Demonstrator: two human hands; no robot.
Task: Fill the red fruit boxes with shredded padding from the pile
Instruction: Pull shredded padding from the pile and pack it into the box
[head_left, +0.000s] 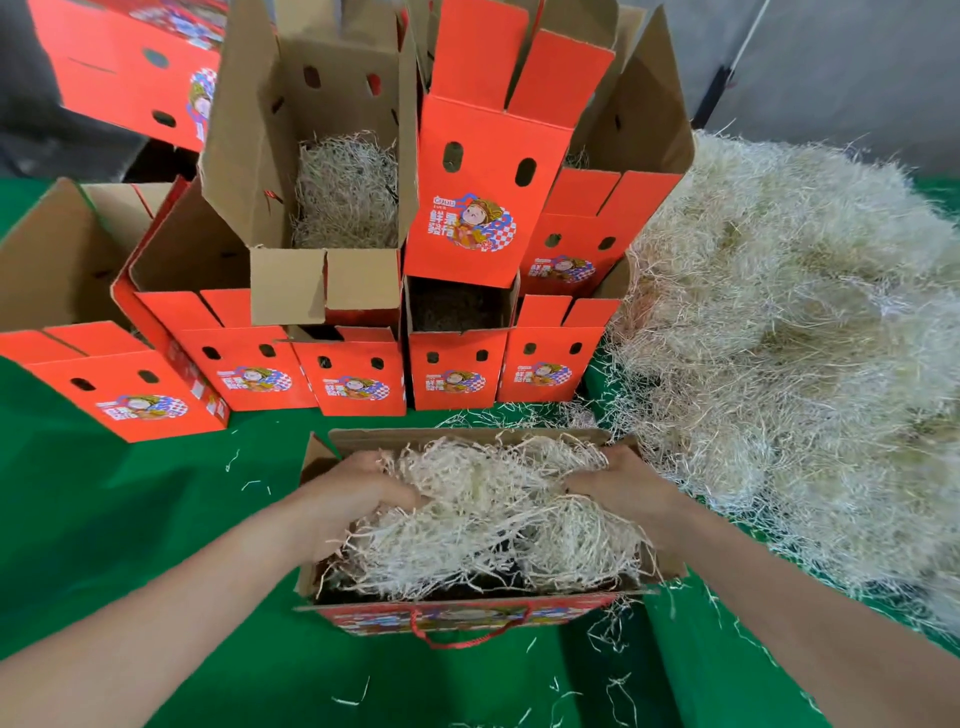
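Note:
An open red fruit box (467, 616) with a red cord handle stands right in front of me on the green cloth. It is heaped with pale shredded padding (493, 514). My left hand (358, 491) grips the padding at the box's left end, fingers curled into the strands. My right hand (618, 480) grips the padding at the right end in the same way. The big pile of shredded padding (789, 353) lies to the right, touching the box's far right corner.
Behind the box, several red fruit boxes (452, 379) stand in rows and stacks with flaps up; one upper box (343, 197) holds padding. Loose strands litter the green cloth (130, 499). A grey wall lies beyond.

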